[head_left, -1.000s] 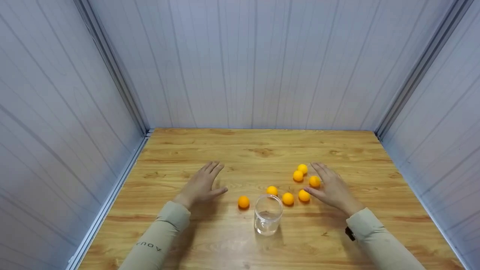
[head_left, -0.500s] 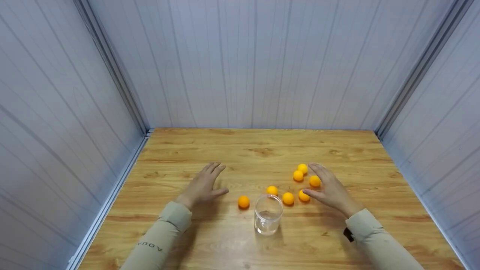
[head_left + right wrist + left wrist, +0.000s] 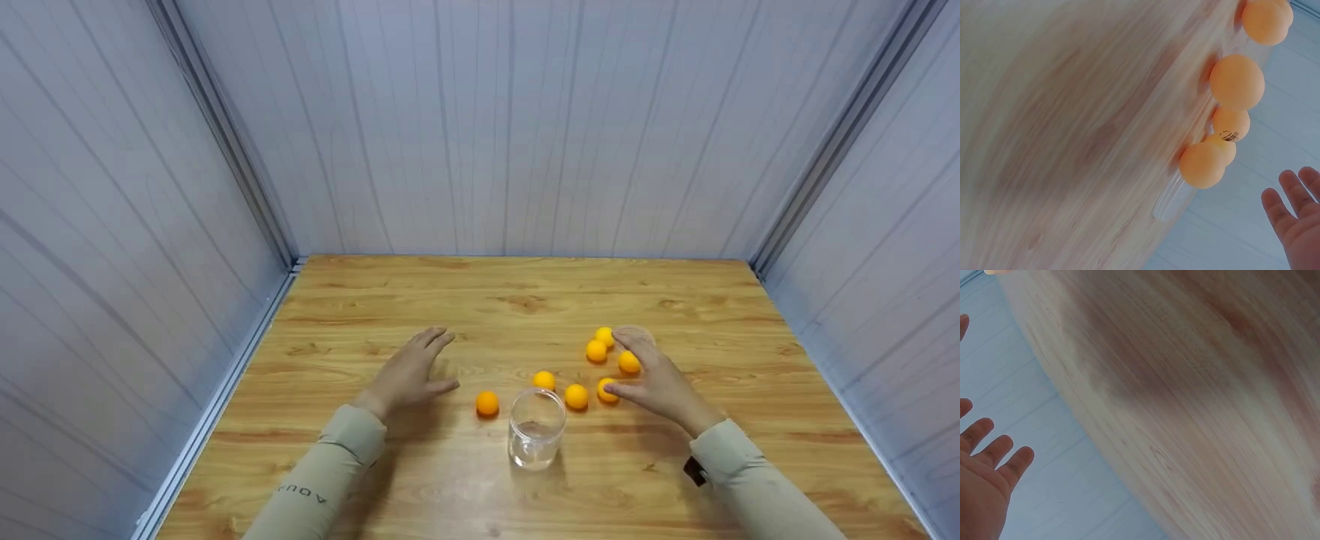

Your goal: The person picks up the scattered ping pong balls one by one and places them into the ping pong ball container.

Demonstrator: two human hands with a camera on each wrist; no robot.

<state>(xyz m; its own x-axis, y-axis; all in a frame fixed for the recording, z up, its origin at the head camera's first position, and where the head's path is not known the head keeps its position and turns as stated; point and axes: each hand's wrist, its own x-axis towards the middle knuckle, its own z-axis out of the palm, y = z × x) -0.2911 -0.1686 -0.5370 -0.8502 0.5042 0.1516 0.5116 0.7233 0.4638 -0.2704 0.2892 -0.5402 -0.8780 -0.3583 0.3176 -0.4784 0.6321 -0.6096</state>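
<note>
My left hand [image 3: 409, 379] hovers over the left of the table with its fingers extended and holds nothing. To its right lies a lone orange ping-pong ball [image 3: 487, 404], apart from the fingers. A clear cylindrical jar [image 3: 535, 442] stands upright near the middle, its mouth uncovered. My right hand [image 3: 664, 388] hovers on the right, fingers spread, close to an orange ping-pong ball [image 3: 607, 390] that its thumb partly covers in the head view. Several more balls [image 3: 1237, 82] lie around. A clear round lid [image 3: 1171, 197] lies flat, partly hidden behind the right hand in the head view.
The wooden table [image 3: 517, 300] meets a pale panelled wall [image 3: 480, 127] at the back. Metal-framed side panels [image 3: 120, 225] stand left and right. A dark band [image 3: 696, 471] shows at the right sleeve's cuff.
Both hands have drifted slightly inward, the right one a little to the left, uncovering more of the clear lid. The balls and the jar stay in place.
</note>
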